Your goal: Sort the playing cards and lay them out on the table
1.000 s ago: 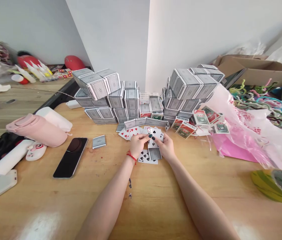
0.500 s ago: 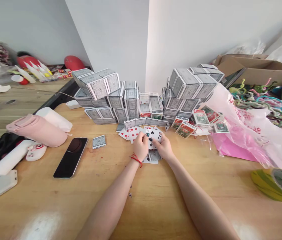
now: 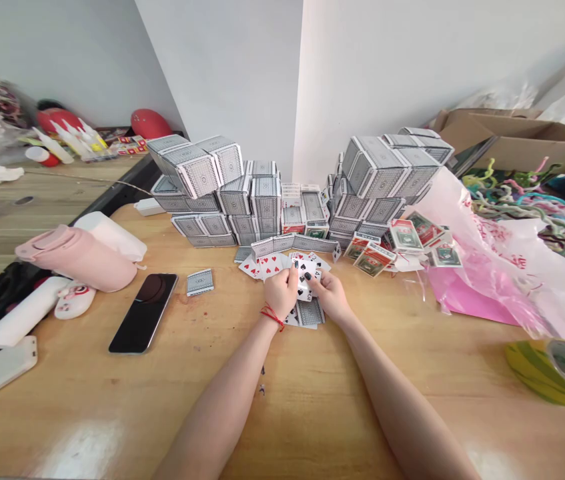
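Observation:
A spade playing card [image 3: 306, 268] is pinched between my two hands, its face toward me. My left hand [image 3: 281, 291], with a red string at the wrist, grips the left edge, thumb on top. My right hand [image 3: 331, 295] closes on the right side of the card. Below the hands, face-down and face-up cards [image 3: 311, 312] lie loosely on the table. Red heart cards [image 3: 268, 267] are spread just beyond my left hand. Behind them stands a low row of folded cards [image 3: 292, 243], backs outward.
Block stacks made of cards rise at left [image 3: 205, 223] and right [image 3: 379, 170]. Card boxes [image 3: 372, 257] lie right of centre. A phone [image 3: 143, 313], a small card stack [image 3: 199, 282] and a pink bottle [image 3: 82, 257] are at left. Yellow tape [image 3: 532, 370] and plastic wrap [image 3: 462, 233] sit at right.
The thumbs have shifted slightly on the card between my hands, and it now shows more upright. My right hand's fingers sit a little lower. The stacks look the same.

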A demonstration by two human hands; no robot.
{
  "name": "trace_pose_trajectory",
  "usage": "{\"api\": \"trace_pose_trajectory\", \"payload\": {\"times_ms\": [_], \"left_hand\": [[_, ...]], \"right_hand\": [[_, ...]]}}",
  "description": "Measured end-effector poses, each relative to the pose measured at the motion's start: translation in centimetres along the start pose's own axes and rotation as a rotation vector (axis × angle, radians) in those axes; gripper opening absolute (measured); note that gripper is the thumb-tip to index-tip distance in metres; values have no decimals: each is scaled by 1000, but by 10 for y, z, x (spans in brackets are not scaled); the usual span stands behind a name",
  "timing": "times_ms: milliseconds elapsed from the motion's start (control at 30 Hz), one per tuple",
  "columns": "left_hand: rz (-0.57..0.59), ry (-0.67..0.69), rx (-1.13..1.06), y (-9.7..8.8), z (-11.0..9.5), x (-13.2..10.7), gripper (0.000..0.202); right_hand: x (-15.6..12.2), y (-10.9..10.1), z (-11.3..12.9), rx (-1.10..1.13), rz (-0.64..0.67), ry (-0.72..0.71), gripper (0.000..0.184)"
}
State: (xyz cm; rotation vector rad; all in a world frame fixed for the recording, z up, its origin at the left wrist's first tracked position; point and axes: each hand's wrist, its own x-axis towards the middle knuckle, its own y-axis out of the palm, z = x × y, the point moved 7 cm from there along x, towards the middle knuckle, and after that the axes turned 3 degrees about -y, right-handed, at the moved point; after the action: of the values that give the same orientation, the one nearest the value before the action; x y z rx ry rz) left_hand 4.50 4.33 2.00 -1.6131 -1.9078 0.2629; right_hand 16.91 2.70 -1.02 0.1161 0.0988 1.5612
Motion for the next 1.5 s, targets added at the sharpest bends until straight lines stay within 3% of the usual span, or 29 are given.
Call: {"api": "trace_pose_trajectory", "payload": {"times_ms": [167, 567, 733, 933, 1100, 1500], "left_hand": [[-112, 72, 70, -10, -2, 2, 43], [-56, 107, 137, -11, -6, 3, 27], [20, 169, 227, -4, -5, 2, 25], [134, 315, 285, 11, -14, -7, 25], [228, 445, 318, 22, -23, -16, 25], [186, 482, 292, 17, -26, -17, 26]], "right_hand": [[2, 2, 1, 137, 72, 37, 31], [1, 4, 1, 139, 74, 21, 27], [1, -4, 1, -56, -16, -62, 24], [-3, -18, 9, -492, -230, -203, 21], [-11, -17, 20, -767, -336, -266, 21], [-18, -19, 24, -834, -438, -306, 33]]}}
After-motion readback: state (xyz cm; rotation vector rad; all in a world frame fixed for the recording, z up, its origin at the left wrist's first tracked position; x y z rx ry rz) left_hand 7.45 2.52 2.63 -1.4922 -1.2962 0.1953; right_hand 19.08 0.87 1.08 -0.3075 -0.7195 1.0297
